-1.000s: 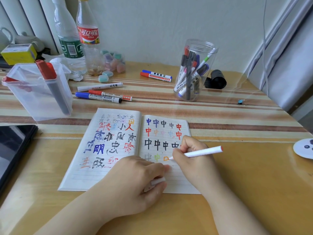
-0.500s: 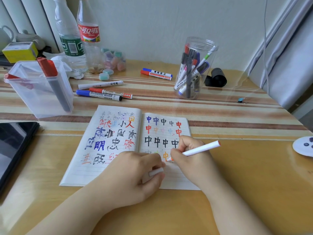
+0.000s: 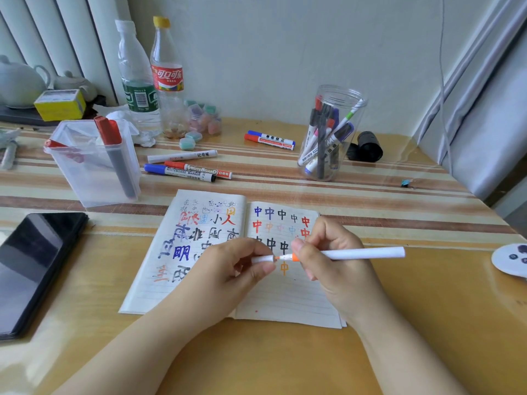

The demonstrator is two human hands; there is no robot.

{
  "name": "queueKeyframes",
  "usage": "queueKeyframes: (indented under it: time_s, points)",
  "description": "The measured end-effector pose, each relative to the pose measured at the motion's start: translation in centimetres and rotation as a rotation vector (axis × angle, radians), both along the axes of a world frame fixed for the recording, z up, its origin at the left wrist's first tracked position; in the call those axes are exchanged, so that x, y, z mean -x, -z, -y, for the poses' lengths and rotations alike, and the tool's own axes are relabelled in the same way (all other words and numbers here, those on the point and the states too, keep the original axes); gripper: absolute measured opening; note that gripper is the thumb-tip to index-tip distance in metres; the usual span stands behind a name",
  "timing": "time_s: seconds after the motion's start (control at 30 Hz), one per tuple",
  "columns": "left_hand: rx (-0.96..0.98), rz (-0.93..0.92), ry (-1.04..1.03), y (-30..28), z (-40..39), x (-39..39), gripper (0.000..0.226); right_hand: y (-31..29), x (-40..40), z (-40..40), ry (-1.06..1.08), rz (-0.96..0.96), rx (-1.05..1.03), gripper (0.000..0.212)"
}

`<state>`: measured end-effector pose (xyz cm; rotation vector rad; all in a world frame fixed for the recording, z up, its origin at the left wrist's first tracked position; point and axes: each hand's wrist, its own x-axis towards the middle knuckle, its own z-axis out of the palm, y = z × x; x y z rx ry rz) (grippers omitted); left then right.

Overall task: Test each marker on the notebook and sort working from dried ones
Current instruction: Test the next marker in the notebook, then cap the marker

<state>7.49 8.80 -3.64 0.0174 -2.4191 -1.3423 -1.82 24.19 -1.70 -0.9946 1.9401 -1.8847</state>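
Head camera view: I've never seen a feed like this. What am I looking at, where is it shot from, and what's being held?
No machine here: a person's two bare hands, filmed by one camera worn on the head, looking down at a wooden table. The right hand grips a slim white marker with an orange tip; the left hand pinches its white cap just at the tip. Beneath lies an open lined notebook covered in coloured test characters. Behind stand a round clear jar of markers, a square clear plastic bin with more, and loose whiteboard markers.
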Motion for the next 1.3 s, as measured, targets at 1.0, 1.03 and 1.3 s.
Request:
queueKeyframes:
  time_s: [1.0,1.03,1.3]
  points:
    - [-0.057,0.065,-0.227,-1.0,-0.1,0.3,0.033,0.9,-1.2,1.1,0.2,-0.02,-0.275,0.037]
    - [-0.047,0.091,-0.239,-1.3,0.0,0.4,0.034,0.7,-1.2,0.5,0.244,-0.201,-0.304,0.029]
    - [0.032,0.124,-0.035,-4.9,-0.6,2.9,0.044,-2.3,1.9,1.1,0.262,-0.95,-0.427,0.013]
